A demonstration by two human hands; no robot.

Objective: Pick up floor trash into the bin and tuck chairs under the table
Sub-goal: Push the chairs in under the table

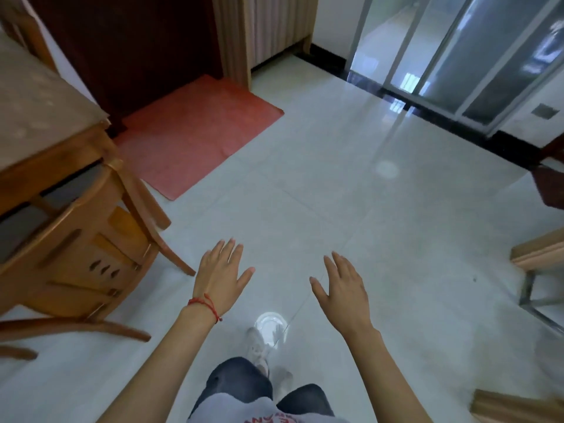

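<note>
A wooden chair (79,239) with a grey seat sits pushed under the wooden table (45,117) at the left. My left hand (221,274), with a red string at the wrist, is held out flat over the pale tile floor, fingers spread, a short way right of the chair's rear leg. My right hand (341,288) hovers the same way further right. Both hands hold nothing. No trash or bin shows on the floor in view.
A red mat (195,132) lies before a dark wooden door at the back. Sliding glass doors (457,56) stand at the right rear. Wooden furniture edges (537,254) show at the right. My legs and a white shoe (258,346) are below.
</note>
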